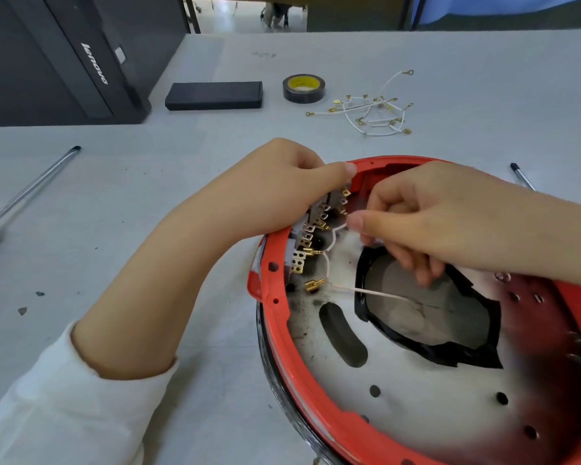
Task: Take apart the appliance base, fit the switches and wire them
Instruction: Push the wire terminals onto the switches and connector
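The red appliance base (275, 286) lies open side up at the lower right, showing a white inner plate with a black-edged opening. A row of grey switches (311, 229) with brass terminals sits along its left inner rim. My left hand (275, 193) grips that rim over the switches, thumb on the red edge. My right hand (426, 223) reaches into the base and pinches a white wire (336, 229) beside the upper terminals. Short white wires loop between the lower terminals. One brass connector (314, 285) on a pale wire lies loose on the plate.
A pile of spare white wires with brass ends (369, 112) and a roll of black tape (303, 88) lie behind the base. A black box (213, 95) sits further left. One screwdriver (31, 187) lies at the left, another (521, 176) at the right. A black computer case (64, 58) stands at back left.
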Tool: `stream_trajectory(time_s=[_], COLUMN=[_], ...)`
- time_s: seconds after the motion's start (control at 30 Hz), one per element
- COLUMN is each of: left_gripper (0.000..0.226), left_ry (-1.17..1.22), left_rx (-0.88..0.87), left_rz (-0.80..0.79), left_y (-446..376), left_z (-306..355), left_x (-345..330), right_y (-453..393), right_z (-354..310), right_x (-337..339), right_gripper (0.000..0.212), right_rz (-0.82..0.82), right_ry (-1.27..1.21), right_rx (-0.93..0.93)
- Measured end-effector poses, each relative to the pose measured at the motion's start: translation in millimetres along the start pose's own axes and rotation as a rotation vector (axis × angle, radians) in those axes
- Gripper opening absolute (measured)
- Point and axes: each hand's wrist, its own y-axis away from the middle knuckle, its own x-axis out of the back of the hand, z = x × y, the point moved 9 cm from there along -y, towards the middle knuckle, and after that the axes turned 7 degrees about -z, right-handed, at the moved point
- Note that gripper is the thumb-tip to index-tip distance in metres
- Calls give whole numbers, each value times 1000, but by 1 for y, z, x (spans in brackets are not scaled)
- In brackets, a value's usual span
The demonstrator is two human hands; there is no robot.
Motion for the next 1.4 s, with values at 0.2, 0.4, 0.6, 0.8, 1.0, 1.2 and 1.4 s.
stream_trajectory(time_s=[0.2, 0.4, 0.6, 0.8, 1.0, 1.2, 1.4], left_gripper=[44, 43, 44, 43, 42, 42, 41], left_ry=[2, 11, 18, 13, 42, 53, 49], left_rx=[-7, -2, 3, -12, -16, -10, 1], left_rz=[-5, 14, 4, 8, 4, 7, 15], left_y=[-1, -1, -1, -1, -3, -4, -5], left_z=[0, -1, -1, 1, -1, -3, -4], left_x=[-1, 0, -1, -1, -2, -2, -1], right_y=[18, -3, -7, -10, -5, -1, 1], right_z=[-30, -9, -13, -11, -16, -22, -27], right_x=[3, -7, -3, -1, 3, 3, 3], right_gripper=[21, 16, 23, 17, 7, 12, 15], right_rz=[132, -12, 37, 45, 115, 185, 218], right_ry=[302, -43, -52, -107, -41, 48, 95], right_rx=[266, 203, 231, 212, 248, 285, 290])
